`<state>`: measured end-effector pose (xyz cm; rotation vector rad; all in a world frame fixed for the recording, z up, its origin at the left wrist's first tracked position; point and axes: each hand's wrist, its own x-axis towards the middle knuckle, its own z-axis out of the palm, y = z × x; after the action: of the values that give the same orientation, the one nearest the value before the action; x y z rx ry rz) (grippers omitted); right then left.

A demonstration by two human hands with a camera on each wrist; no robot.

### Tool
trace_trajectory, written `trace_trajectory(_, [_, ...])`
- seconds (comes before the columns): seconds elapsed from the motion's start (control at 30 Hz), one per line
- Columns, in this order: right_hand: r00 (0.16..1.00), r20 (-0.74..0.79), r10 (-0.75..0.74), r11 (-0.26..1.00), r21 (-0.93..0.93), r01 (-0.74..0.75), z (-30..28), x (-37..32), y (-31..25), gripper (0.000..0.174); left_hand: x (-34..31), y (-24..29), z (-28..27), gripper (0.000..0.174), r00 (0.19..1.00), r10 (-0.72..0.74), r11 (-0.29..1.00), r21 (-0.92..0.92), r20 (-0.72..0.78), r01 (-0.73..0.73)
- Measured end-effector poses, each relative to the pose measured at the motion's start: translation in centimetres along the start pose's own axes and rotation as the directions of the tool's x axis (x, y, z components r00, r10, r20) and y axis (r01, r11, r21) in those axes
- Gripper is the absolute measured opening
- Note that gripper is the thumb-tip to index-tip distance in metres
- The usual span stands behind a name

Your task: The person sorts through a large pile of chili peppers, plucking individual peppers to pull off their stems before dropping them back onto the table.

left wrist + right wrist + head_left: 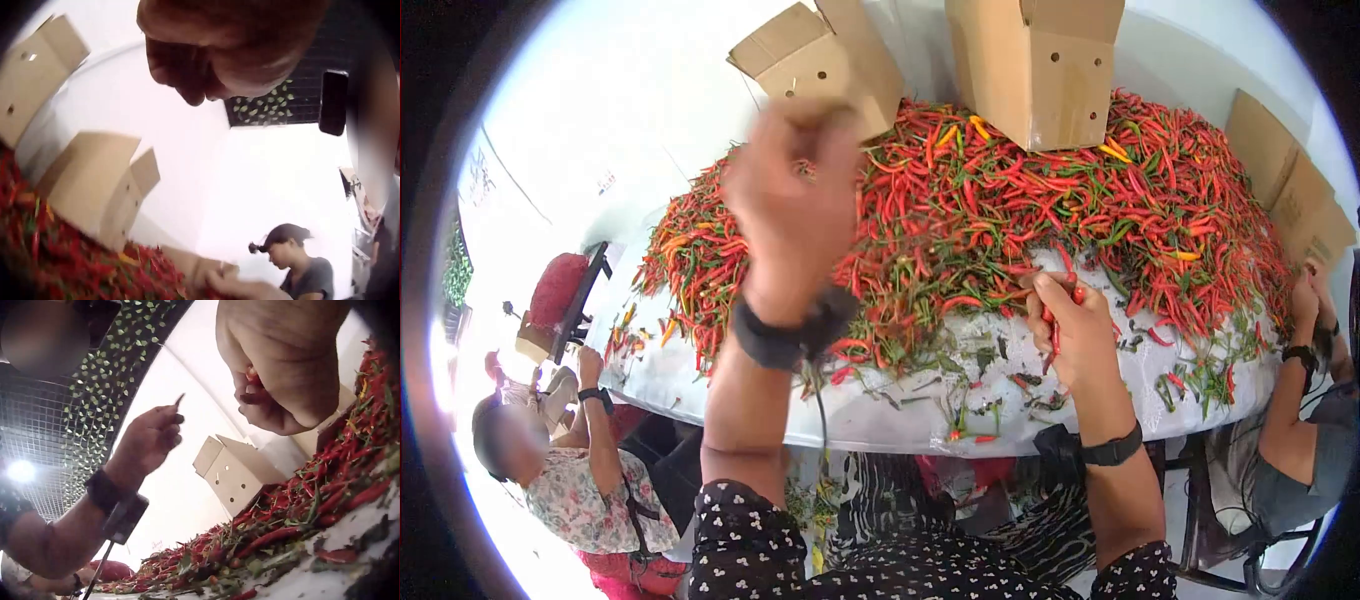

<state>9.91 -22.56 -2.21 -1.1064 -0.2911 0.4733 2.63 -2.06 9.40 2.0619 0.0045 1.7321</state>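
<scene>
My left hand [795, 190] is raised above the pile, blurred, in front of a cardboard box. In the right wrist view its curled fingers pinch a thin dark piece [180, 400], too small to identify; the left wrist view shows the fingers of this hand [212, 50] bent, with nothing visible in them. Low over the pile's near edge, my right hand [1075, 330] grips red chilies [1050, 340], which poke out between the curled fingers. Red also shows inside this hand [281, 369] in the right wrist view. The chili pile [960, 200] is mostly red, with green and yellow ones.
Two open cardboard boxes [990, 80] [860, 60] stand behind the pile, and another carton [1290, 180] is at the right. Loose chilies and leaves lie on the white table [880, 410]. One person [600, 480] sits at the left, another [1300, 430] at the right.
</scene>
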Motion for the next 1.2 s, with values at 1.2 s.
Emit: trace_trajectory(1.2, [0.994, 0.059, 0.091, 0.989, 0.108, -0.097, -1.0, 1.6, 0.5, 0.012, -9.2, -3.5, 3.7, 0.014, 0.092, -0.281, 0.729, 0.15, 0.955, 0.667])
